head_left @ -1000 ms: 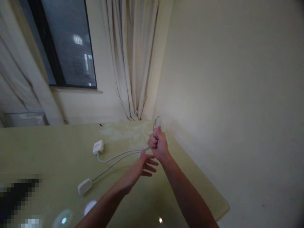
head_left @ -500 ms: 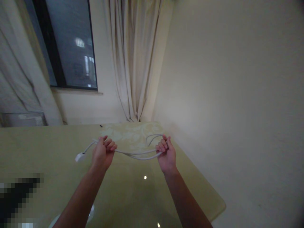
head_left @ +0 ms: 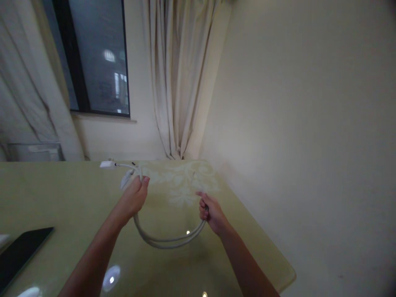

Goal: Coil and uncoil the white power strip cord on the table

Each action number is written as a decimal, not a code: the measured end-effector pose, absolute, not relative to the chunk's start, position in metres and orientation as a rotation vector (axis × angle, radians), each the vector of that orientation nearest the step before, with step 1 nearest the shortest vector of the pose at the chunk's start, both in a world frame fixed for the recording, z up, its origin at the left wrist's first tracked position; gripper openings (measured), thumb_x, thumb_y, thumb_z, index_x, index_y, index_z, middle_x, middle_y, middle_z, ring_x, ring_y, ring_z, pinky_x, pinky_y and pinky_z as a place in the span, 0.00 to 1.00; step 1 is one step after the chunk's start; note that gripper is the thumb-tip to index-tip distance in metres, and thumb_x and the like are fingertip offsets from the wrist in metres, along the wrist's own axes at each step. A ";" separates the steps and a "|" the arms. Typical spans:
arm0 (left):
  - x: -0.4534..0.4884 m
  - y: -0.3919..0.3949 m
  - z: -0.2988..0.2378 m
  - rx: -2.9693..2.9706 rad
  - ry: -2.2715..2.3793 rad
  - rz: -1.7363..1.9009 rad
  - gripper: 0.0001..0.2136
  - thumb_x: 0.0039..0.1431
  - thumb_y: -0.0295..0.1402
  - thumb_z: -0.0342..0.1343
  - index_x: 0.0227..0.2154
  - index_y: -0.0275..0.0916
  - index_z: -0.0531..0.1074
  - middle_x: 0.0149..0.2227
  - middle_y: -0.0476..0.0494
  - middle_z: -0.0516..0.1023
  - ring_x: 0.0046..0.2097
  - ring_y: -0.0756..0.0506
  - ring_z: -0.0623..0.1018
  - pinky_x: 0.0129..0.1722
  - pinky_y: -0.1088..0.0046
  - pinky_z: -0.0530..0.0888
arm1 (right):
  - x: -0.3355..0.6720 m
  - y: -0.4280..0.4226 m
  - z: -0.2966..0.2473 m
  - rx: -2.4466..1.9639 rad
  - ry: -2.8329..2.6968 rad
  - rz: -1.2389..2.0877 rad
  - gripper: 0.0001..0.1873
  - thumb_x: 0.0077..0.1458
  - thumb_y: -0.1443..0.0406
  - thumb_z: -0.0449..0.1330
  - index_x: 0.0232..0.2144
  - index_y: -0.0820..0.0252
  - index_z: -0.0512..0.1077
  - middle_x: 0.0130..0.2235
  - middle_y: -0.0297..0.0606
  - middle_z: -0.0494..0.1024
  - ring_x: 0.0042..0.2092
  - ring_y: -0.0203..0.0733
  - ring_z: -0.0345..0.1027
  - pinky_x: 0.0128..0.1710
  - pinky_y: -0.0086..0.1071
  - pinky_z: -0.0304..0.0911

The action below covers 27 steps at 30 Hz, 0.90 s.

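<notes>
A pale grey-white cable hangs in a doubled loop between my two hands, above the glossy table. My left hand is closed around the cable's left end. From that hand a short length runs out to a white plug or adapter block, with another whitish, blurred part of the bundle beside the fingers. My right hand grips the other side of the loop, its index finger pointing left. What lies inside each fist is hidden.
A dark flat device lies on the table at the lower left, a white object next to it. The wall borders the table on the right. Behind stand curtains and a window.
The cable between my hands has gone from nearly straight to a deep sagging loop. My right hand has moved lower, and the white block at the left has swung upward.
</notes>
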<state>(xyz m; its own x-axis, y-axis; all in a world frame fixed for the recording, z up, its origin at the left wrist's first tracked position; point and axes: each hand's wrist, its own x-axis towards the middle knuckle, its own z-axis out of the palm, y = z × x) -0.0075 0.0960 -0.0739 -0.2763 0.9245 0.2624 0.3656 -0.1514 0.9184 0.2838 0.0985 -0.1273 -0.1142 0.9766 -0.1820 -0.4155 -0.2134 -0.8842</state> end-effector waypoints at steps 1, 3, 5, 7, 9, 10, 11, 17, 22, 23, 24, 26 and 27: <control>-0.009 0.098 -0.075 1.570 1.673 1.416 0.15 0.65 0.49 0.49 0.33 0.43 0.68 0.24 0.50 0.70 0.26 0.44 0.71 0.26 0.68 0.68 | 0.277 0.095 -0.130 -1.003 -0.887 1.622 0.28 0.52 0.50 0.73 0.48 0.60 0.73 0.24 0.20 0.62 0.19 0.25 0.47 0.20 0.24 0.41; -0.009 0.099 -0.076 1.695 1.746 1.352 0.17 0.67 0.48 0.44 0.35 0.42 0.70 0.31 0.43 0.77 0.34 0.39 0.78 0.36 0.63 0.73 | 0.263 0.091 -0.134 -1.045 -0.997 1.671 0.30 0.54 0.47 0.71 0.49 0.60 0.73 0.25 0.20 0.62 0.20 0.25 0.46 0.20 0.25 0.38; -0.007 0.099 -0.075 1.743 1.790 1.288 0.20 0.68 0.48 0.40 0.39 0.42 0.73 0.35 0.39 0.81 0.40 0.36 0.80 0.41 0.60 0.73 | 0.252 0.088 -0.134 -1.073 -1.097 1.728 0.28 0.57 0.46 0.69 0.50 0.59 0.72 0.26 0.21 0.62 0.20 0.25 0.45 0.21 0.25 0.38; -0.002 0.097 -0.073 1.780 1.836 1.205 0.22 0.69 0.49 0.38 0.40 0.42 0.74 0.36 0.38 0.82 0.40 0.35 0.81 0.42 0.60 0.73 | 0.243 0.087 -0.130 -1.078 -1.194 1.811 0.25 0.61 0.47 0.66 0.49 0.59 0.72 0.27 0.21 0.62 0.20 0.25 0.45 0.20 0.25 0.39; 0.005 0.095 -0.071 1.805 1.895 1.173 0.23 0.70 0.48 0.37 0.42 0.42 0.75 0.36 0.37 0.82 0.40 0.35 0.81 0.42 0.60 0.72 | 0.237 0.087 -0.125 -1.091 -1.297 1.892 0.22 0.64 0.48 0.63 0.48 0.59 0.72 0.26 0.21 0.60 0.20 0.26 0.43 0.20 0.26 0.37; 0.009 0.093 -0.071 1.813 1.925 1.177 0.23 0.70 0.47 0.36 0.43 0.41 0.75 0.37 0.36 0.83 0.40 0.34 0.82 0.42 0.60 0.72 | 0.235 0.087 -0.122 -1.100 -1.351 1.926 0.21 0.66 0.49 0.62 0.48 0.59 0.72 0.25 0.20 0.59 0.20 0.26 0.42 0.20 0.26 0.35; 0.013 0.092 -0.071 1.825 1.943 1.188 0.23 0.70 0.46 0.36 0.43 0.41 0.74 0.38 0.35 0.83 0.41 0.35 0.82 0.42 0.61 0.71 | 0.231 0.087 -0.119 -1.105 -1.402 1.947 0.20 0.67 0.49 0.62 0.47 0.59 0.73 0.25 0.20 0.57 0.20 0.26 0.41 0.20 0.26 0.34; 0.028 0.083 -0.070 2.029 1.885 1.088 0.17 0.72 0.43 0.39 0.34 0.44 0.69 0.28 0.41 0.79 0.32 0.39 0.80 0.33 0.66 0.65 | 0.198 0.093 -0.110 -0.964 -1.324 1.920 0.29 0.65 0.39 0.59 0.38 0.60 0.73 0.23 0.21 0.56 0.20 0.27 0.39 0.20 0.28 0.31; 0.035 0.071 -0.066 2.158 1.735 0.937 0.26 0.76 0.46 0.36 0.29 0.43 0.72 0.28 0.41 0.81 0.33 0.41 0.81 0.35 0.67 0.67 | 0.168 0.109 -0.101 -0.773 -1.076 1.878 0.44 0.55 0.25 0.48 0.33 0.59 0.71 0.22 0.23 0.59 0.20 0.28 0.39 0.21 0.29 0.29; 0.036 0.070 -0.066 2.167 1.698 0.880 0.28 0.76 0.46 0.34 0.27 0.43 0.74 0.30 0.40 0.83 0.34 0.42 0.82 0.36 0.67 0.68 | 0.163 0.111 -0.099 -0.780 -1.042 1.816 0.43 0.53 0.25 0.53 0.34 0.59 0.72 0.21 0.23 0.58 0.20 0.28 0.39 0.21 0.29 0.31; 0.037 0.070 -0.067 2.169 1.678 0.830 0.29 0.76 0.46 0.34 0.26 0.43 0.75 0.31 0.39 0.84 0.36 0.41 0.82 0.37 0.67 0.68 | 0.159 0.113 -0.097 -0.797 -0.995 1.747 0.41 0.50 0.27 0.59 0.35 0.60 0.74 0.21 0.22 0.57 0.21 0.28 0.41 0.21 0.28 0.33; 0.038 0.072 -0.071 2.144 1.676 0.779 0.30 0.76 0.47 0.35 0.26 0.43 0.76 0.33 0.39 0.85 0.36 0.40 0.82 0.38 0.66 0.69 | 0.153 0.115 -0.097 -0.840 -0.879 1.621 0.38 0.46 0.33 0.68 0.38 0.60 0.77 0.20 0.20 0.56 0.21 0.28 0.43 0.21 0.28 0.37; 0.037 0.075 -0.074 2.119 1.668 0.784 0.30 0.76 0.48 0.36 0.26 0.43 0.76 0.32 0.39 0.84 0.36 0.40 0.82 0.37 0.66 0.69 | 0.151 0.115 -0.097 -0.853 -0.832 1.578 0.36 0.45 0.36 0.70 0.39 0.60 0.77 0.20 0.20 0.55 0.21 0.28 0.43 0.21 0.27 0.38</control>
